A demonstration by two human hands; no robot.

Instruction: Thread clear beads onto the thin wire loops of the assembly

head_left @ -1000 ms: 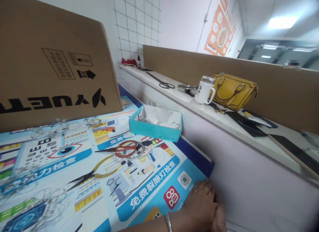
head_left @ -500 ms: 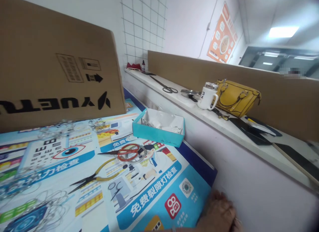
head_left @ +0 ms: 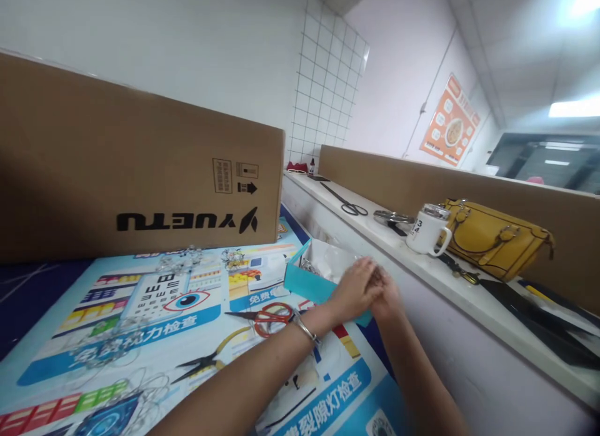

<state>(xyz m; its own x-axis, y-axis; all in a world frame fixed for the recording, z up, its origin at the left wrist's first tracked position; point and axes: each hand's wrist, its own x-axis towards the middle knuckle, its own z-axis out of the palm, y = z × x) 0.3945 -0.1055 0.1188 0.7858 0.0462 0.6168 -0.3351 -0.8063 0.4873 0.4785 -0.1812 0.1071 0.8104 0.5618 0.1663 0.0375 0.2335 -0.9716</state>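
My left hand (head_left: 352,288), with a silver bangle on its wrist, is over the right end of a teal open box (head_left: 309,287). Right beside it, my right hand (head_left: 387,293) presses against it. Both hands have curled fingers that meet; whatever lies between them is hidden. Small silvery pieces and white wrapping lie in the box. Red-handled scissors (head_left: 274,317) rest on the table under my left forearm. Nearer to me are yellow-handled pliers (head_left: 210,361), partly covered by that forearm.
Loose thin wire coils (head_left: 145,392) are scattered over the printed table cover (head_left: 197,327). A large cardboard box (head_left: 187,173) stands at the back left. Along the right, a white ledge (head_left: 403,261) holds a mug (head_left: 427,230), a yellow handbag (head_left: 497,239) and black scissors (head_left: 351,208).
Both hands have come up from the lower right edge to the right end of the teal box. The view has shifted left and up.
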